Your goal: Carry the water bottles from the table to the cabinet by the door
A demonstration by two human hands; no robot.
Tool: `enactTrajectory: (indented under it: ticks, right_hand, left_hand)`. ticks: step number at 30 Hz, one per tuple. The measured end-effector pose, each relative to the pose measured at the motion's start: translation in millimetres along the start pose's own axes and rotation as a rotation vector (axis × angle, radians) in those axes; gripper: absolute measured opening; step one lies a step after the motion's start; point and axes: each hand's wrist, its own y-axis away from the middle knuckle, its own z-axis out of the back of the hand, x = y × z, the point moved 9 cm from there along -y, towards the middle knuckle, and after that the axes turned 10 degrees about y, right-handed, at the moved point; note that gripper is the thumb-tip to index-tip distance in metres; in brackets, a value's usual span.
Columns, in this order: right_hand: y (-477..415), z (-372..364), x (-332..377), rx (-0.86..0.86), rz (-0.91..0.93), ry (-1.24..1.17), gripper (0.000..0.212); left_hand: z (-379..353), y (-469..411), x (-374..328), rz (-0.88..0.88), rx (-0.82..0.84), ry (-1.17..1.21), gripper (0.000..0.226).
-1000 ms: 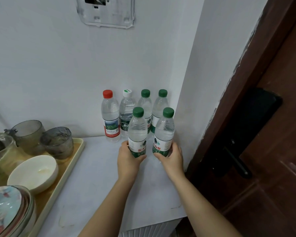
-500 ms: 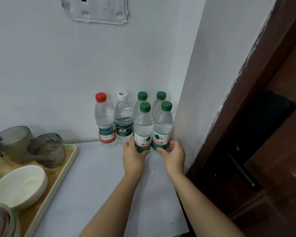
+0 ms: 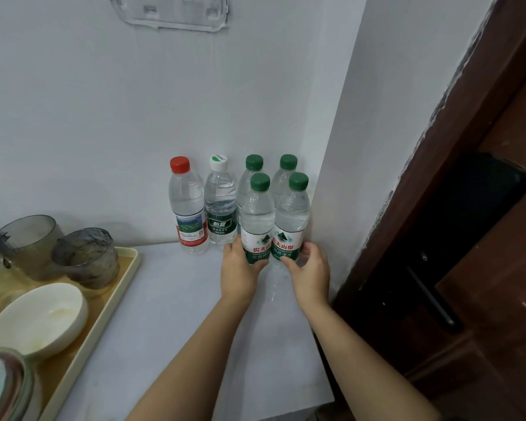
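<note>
Your left hand grips the left bottle low on its label, and your right hand grips the right bottle, fingers curled round each. Held low and touching, they can likely be seated upright together on the bench, before the back row by the door. Both are clear, green-capped and seemingly full.

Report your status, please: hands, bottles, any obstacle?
Left hand grips front-left bottle; right hand grips front-right bottle. Both upright, just before back row. Side wall close on right.
</note>
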Motion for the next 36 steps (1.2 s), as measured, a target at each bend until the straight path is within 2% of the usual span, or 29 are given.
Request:
enactTrajectory:
  ticks: [2, 5, 11, 13, 21, 28, 32, 36]
  right_hand:
    - [8, 2, -2, 0.05, -0.006, 0.115, 0.066]
    - [32, 9, -4, 0.126, 0.072, 0.31, 0.08]
    - [92, 8, 7, 0.393, 0.323, 0.538, 0.08]
    - [111, 6, 17, 0.454, 0.429, 0.58, 0.078]
    - [207, -13, 40, 0.654, 0.838, 0.564, 0.076]
    - [303, -7, 22, 0.661, 1.235, 0.484, 0.074]
    - [341, -14, -4, 0.796, 1.323, 0.521, 0.075]
    - [372, -36, -37, 1.005, 1.327, 0.722, 0.075]
  left_hand:
    - [6, 3, 5, 0.031, 0.042, -0.062, 0.086]
    - [25, 26, 3, 0.009, 0.008, -0.246, 0.098]
    - [43, 103, 3, -0.133, -0.071, -0.646, 0.083]
    - [55, 128, 10, -0.119, -0.121, -0.716, 0.081]
    - [106, 249, 39, 0.065, -0.237, -0.809, 0.08]
    - [109, 354, 82, 0.26, -0.242, -0.82, 0.076]
    - [100, 399, 113, 0.413, -0.197, -0.83, 0.077]
    - [90, 443, 146, 0.606, -0.157, -0.789, 0.076]
